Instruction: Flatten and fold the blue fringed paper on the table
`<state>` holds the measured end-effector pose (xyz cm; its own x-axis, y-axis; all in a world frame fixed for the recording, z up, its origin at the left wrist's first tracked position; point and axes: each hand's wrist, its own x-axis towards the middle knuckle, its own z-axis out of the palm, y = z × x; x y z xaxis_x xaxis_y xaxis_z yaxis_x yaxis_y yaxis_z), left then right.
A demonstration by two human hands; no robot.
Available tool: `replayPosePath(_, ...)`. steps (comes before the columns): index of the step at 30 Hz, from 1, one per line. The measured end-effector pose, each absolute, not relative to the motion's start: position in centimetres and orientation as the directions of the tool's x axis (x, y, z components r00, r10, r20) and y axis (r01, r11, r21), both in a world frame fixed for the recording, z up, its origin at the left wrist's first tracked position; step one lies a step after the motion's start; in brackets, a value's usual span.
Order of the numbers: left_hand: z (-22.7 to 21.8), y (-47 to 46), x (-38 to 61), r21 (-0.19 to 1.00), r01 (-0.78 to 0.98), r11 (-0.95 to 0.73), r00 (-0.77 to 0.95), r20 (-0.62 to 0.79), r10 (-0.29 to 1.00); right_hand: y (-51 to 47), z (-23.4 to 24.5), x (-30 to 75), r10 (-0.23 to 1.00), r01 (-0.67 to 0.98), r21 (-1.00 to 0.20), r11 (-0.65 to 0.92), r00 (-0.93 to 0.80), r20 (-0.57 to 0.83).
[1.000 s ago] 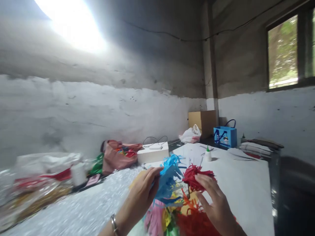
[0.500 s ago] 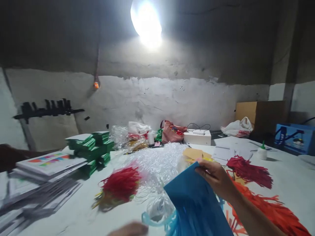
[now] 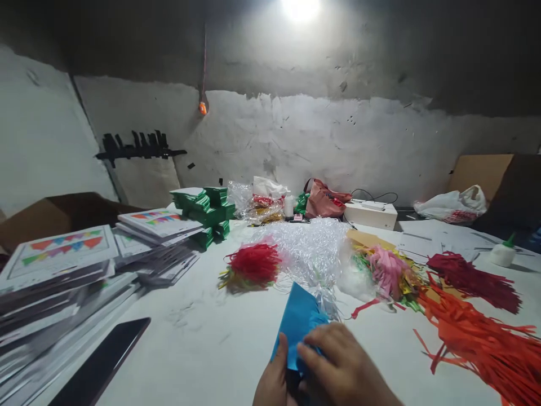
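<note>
A blue sheet of paper (image 3: 296, 318) with strips along its right side stands tilted above the near edge of the table. My left hand (image 3: 274, 375) grips its lower left part, the thumb lying on the front face. Curled over the strips on the right is my right hand (image 3: 342, 361), its fingertips on the paper. The bottom of the sheet is partly hidden by both hands. Beyond the paper lies a heap of clear shredded film (image 3: 313, 242), with a bundle of red paper strips (image 3: 256, 264) to its left.
Stacks of printed cards (image 3: 67, 248) and a phone (image 3: 103, 361) lie on the left, green card piles (image 3: 207, 211) behind them. On the right are orange strips (image 3: 473, 327), dark red strips (image 3: 473, 276), pink strips (image 3: 386, 270) and a glue bottle (image 3: 502, 254).
The blue paper has come down and nearer, and my left hand now grips it. My right hand has moved from its top corner to the strips. The view has swung left.
</note>
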<state>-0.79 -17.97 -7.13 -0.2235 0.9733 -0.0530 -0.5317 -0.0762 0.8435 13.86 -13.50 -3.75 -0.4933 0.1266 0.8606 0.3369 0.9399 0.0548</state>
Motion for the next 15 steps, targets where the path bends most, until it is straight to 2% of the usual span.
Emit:
replayPosePath(2, -8.3, -18.5, -1.5, 0.849, -0.523, -0.072, -0.173, -0.023, 0.985, -14.5, -5.6, 12.1, 0.063, 0.354, 0.135, 0.925, -0.495, 0.867)
replayPosePath(4, -9.3, -19.1, -1.9, 0.838, -0.542, -0.062, -0.148, -0.023, 0.989, -14.5, -6.6, 11.3, 0.115, 0.332, 0.058, 0.941, -0.478, 0.871)
replayPosePath(7, -10.7, -19.4, -2.1, 0.811, -0.583, -0.045, -0.133, -0.04, 0.99, -13.4, -7.0, 11.8, 0.257, 0.172, -0.194, 0.966, -0.529, 0.809)
replayPosePath(9, -11.7, -19.3, -2.2, 0.792, -0.609, -0.038, -0.126, -0.049, 0.991, -12.5, -7.0, 12.5, 0.389, 0.1, -0.41, 0.907, -0.576, 0.719)
replayPosePath(12, -12.8, -18.9, -2.6, 0.788, -0.615, -0.037, -0.132, -0.056, 0.99, -11.8, -7.2, 12.9, 0.628, 0.103, -0.73, 0.675, -0.6, 0.495)
replayPosePath(15, -13.1, -18.9, -3.0, 0.832, -0.554, -0.042, -0.136, -0.041, 0.99, -11.5, -7.4, 12.6, 0.798, 0.146, -0.928, 0.344, -0.566, 0.206)
